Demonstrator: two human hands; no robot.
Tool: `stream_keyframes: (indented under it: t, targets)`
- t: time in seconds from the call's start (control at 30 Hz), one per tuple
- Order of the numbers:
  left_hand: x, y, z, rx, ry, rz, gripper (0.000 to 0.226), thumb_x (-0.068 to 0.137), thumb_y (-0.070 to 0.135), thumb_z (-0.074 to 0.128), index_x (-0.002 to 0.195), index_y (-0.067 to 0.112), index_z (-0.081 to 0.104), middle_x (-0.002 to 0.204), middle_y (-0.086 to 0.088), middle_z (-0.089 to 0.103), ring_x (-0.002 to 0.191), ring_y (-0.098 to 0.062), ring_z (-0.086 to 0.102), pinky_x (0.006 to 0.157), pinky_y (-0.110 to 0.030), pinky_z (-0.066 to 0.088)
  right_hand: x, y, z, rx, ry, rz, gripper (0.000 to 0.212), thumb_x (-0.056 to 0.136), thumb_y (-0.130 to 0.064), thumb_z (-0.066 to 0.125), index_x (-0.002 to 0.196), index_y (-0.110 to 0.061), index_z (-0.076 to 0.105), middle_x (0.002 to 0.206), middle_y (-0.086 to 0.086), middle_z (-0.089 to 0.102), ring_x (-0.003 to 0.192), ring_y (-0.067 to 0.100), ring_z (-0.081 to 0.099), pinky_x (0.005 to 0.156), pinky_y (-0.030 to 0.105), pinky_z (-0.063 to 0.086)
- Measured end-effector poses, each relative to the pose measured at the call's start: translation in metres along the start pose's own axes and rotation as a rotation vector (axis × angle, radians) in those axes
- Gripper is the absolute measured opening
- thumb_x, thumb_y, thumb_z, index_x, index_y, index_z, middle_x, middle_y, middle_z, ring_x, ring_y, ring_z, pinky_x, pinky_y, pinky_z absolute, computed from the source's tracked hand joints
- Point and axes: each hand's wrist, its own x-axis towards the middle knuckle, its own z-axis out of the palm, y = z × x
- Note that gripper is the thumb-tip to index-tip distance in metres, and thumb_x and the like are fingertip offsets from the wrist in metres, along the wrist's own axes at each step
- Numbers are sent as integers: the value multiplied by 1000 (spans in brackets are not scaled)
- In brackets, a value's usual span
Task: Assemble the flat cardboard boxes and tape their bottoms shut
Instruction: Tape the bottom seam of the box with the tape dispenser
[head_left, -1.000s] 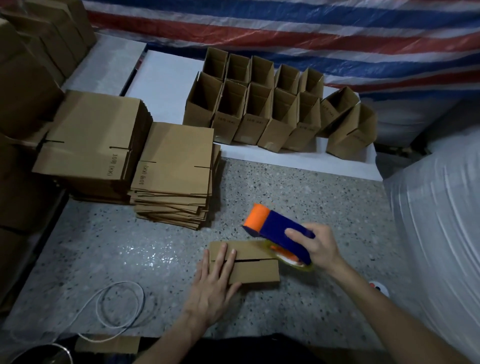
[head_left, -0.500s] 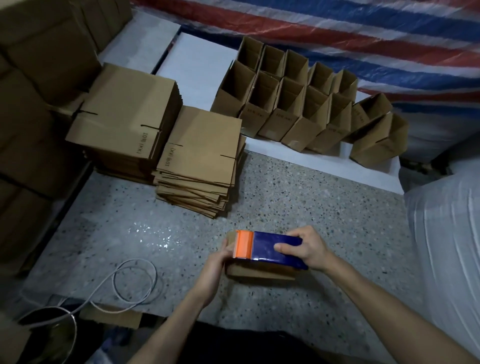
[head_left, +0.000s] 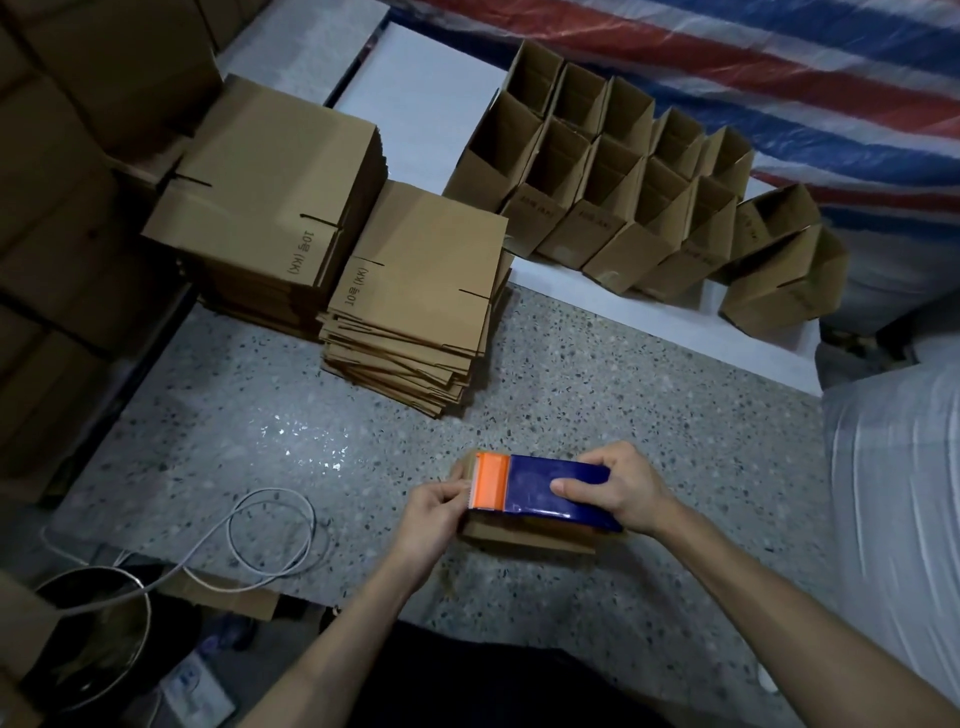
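Your right hand (head_left: 623, 488) curls its fingers over the glossy blue slab of the dispenser (head_left: 540, 491), thumb along its near side. Your left hand (head_left: 436, 512) pinches the left end of the box (head_left: 524, 538), just by the dispenser's orange toothed end. The box, matte brown corrugated card, lies under the dispenser on the speckled stone table (head_left: 571, 374). Beyond sit flat stacks (head_left: 421, 291) and rows of open boxes (head_left: 613, 208).

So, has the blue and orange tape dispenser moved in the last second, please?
Yes: the tape dispenser swept left along the small brown cardboard box, from right end to left edge.
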Motion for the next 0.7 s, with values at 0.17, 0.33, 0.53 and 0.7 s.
stream_keyframes:
  t: [0.17, 0.33, 0.53, 0.7]
  targets:
    - [0, -3, -5, -78, 163, 6, 25, 94, -1, 61, 75, -2, 77, 85, -10, 75, 89, -17, 66, 79, -26, 48, 3, -7, -3, -69, -85, 10, 41, 65, -70, 71, 59, -29, 69, 52, -5, 64, 45, 4, 53, 47, 18, 37]
    - [5, -11, -11, -75, 193, 15, 26, 93, -2, 62, 73, 4, 78, 97, -18, 76, 103, -19, 69, 99, -40, 49, 1, -9, -10, -141, -97, 14, 61, 64, -72, 71, 65, -11, 67, 57, 3, 64, 47, 7, 53, 48, 23, 37]
    - [3, -23, -22, -12, 213, 20, 27, 92, 0, 63, 72, 9, 79, 98, -3, 77, 96, -19, 71, 91, -38, 53, -12, -1, -18, -262, -77, 28, 42, 65, -78, 66, 62, -37, 66, 49, -11, 58, 44, 2, 50, 46, 19, 32]
    - [1, -21, -20, -121, 230, -20, 31, 93, -5, 57, 70, 2, 76, 107, -8, 76, 102, -27, 70, 87, -36, 56, -13, -10, -17, -292, -79, 39, 23, 64, -80, 60, 63, -58, 64, 52, -17, 62, 47, -1, 56, 46, 15, 35]
